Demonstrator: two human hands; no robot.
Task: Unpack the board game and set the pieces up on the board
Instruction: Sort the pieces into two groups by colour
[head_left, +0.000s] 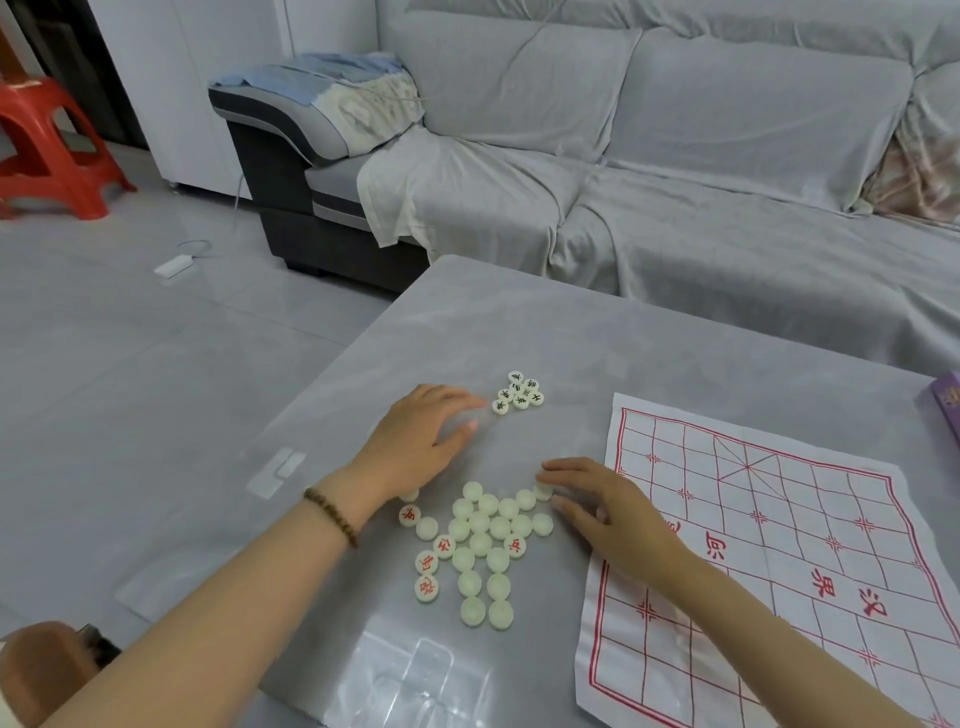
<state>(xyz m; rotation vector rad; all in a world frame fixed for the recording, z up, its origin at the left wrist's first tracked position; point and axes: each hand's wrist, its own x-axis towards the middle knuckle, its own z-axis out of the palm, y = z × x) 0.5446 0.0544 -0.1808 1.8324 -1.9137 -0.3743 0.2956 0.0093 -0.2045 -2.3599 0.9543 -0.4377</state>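
Observation:
A white paper board (810, 561) with a red grid lies flat on the right of the grey table (571, 322). Several pale green round pieces (483, 551) lie in a heap left of it, most face down, a few showing red characters. A small cluster of pieces with black characters (519, 392) sits farther back. My left hand (415, 441) reaches toward that cluster, fingers extended, its fingertips next to the nearest piece. My right hand (597, 499) rests at the heap's right edge, its fingertips touching a piece (543, 491).
A clear plastic tray (415, 680) lies at the table's near edge. A purple box (948, 410) shows at the right edge. Behind the table stands a grey covered sofa (675, 156). A red stool (52, 145) stands on the floor at far left.

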